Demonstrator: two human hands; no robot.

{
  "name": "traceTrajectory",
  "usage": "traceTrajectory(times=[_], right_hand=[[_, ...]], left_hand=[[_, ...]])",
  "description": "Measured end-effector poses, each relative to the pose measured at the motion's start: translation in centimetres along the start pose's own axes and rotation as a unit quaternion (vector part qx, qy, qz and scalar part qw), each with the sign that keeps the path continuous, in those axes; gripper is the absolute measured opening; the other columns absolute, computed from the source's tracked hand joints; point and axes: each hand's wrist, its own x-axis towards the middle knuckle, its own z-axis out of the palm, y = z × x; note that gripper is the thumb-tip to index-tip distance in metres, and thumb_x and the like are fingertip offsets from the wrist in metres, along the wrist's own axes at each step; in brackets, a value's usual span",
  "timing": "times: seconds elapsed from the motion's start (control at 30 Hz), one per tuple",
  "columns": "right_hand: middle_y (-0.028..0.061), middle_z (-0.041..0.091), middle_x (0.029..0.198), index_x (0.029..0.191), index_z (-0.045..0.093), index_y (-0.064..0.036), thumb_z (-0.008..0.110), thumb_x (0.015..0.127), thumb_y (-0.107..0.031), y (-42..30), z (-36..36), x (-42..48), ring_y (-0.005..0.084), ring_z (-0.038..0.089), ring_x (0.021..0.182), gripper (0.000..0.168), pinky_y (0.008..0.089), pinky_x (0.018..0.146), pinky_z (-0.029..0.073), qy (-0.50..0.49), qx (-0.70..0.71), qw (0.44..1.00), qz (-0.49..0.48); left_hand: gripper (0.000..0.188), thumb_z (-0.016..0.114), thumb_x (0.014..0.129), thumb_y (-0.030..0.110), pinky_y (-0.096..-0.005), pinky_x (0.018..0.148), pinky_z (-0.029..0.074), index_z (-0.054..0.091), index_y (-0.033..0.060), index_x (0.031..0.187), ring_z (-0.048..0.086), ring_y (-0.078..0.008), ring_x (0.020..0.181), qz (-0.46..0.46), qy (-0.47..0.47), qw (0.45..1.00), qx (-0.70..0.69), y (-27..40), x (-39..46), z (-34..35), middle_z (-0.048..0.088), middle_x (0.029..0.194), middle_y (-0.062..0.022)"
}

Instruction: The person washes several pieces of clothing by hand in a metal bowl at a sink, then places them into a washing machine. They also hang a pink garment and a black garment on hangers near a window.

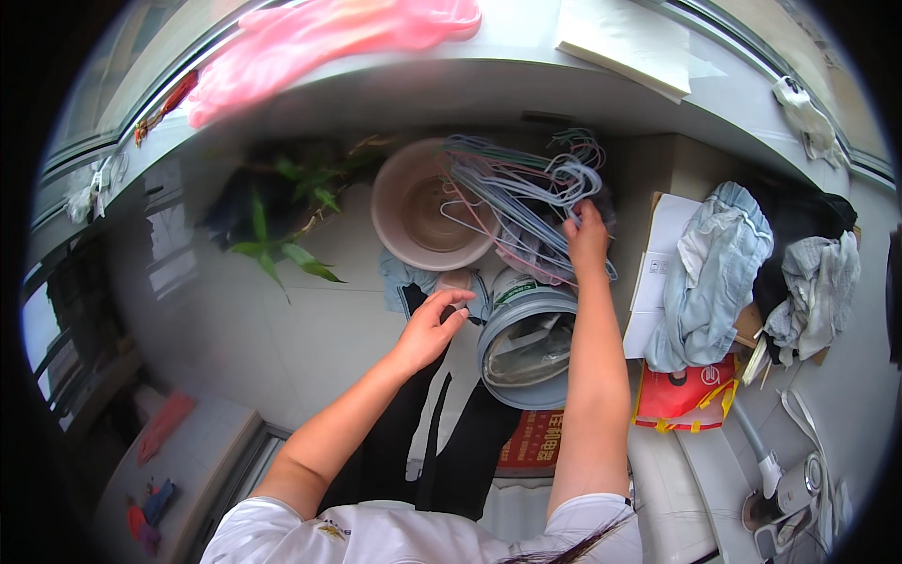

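My right hand [588, 236] grips the near right side of a bundle of clothes hangers [518, 183], blue, white, green and pink. The bundle lies slanted over the right rim of a pale pink plastic basin [389, 204]. Beneath the hangers is a crumpled translucent plastic bag [525, 248], partly hidden. My left hand [428, 330] holds nothing, its fingers apart, above a light-blue cloth [400, 278] on the floor. Between my forearms a grey-blue plastic bucket [493, 366] lies tilted, its mouth towards me, with clear plastic inside.
Leafy green plants [303, 257] reach in from the left. On the right, light-blue trousers [715, 275] lie over a white carton [650, 310], beside a red bag [687, 398] and a cordless vacuum cleaner [782, 497]. Pink cloth [331, 42] rests on the windowsill. A red printed mat [530, 440] is near my legs.
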Motion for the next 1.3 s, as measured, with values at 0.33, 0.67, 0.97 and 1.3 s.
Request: traceTrajectory(times=[0.33,0.67,0.97,1.3], right_hand=[[0.0110,0.062,0.093,0.103,0.066,-0.005,0.065,0.077,-0.005,-9.2,-9.1,-7.4,0.0292,0.063,0.079,0.026,0.0342,0.070,0.051,0.086,0.092,0.987,-0.097],[0.0106,0.068,0.104,0.109,0.068,-0.003,0.065,0.088,-0.008,-19.0,-18.3,-21.3,0.0189,0.066,0.092,0.022,0.0310,0.079,0.051,0.143,0.276,0.946,0.088],[0.0064,0.059,0.093,0.115,0.055,-0.002,0.066,0.077,0.006,-22.5,-29.9,-38.1,0.0156,0.062,0.085,0.041,0.0288,0.070,0.052,0.251,0.352,0.898,0.079],[0.0101,0.063,0.095,0.105,0.062,-0.006,0.068,0.074,0.001,-15.5,-43.6,-67.0,0.0309,0.062,0.081,0.032,0.0374,0.071,0.050,0.421,0.142,0.896,-0.018]], left_hand=[[0.033,0.055,0.093,0.014,-0.0321,0.099,0.040,0.056,0.0054,0.125,0.050,-0.0176,0.118,0.000,-0.019,0.997,-0.076,4.0,-0.4,1.4,0.056,0.124,-0.0078],[0.053,0.060,0.093,0.022,-0.0364,0.109,0.031,0.042,0.0026,0.139,0.045,-0.0198,0.127,0.093,-0.216,0.959,-0.157,17.4,-7.5,7.6,0.052,0.134,-0.0085],[0.074,0.076,0.081,0.013,-0.0341,0.095,0.049,0.034,0.0019,0.141,0.056,-0.0201,0.114,0.133,-0.310,0.935,-0.110,18.2,-22.6,20.6,0.056,0.126,-0.0123],[0.054,0.066,0.090,0.011,-0.0362,0.096,0.048,0.032,0.0025,0.133,0.061,-0.0227,0.108,0.177,-0.465,0.863,-0.084,13.2,-46.7,39.1,0.059,0.119,-0.0140]])
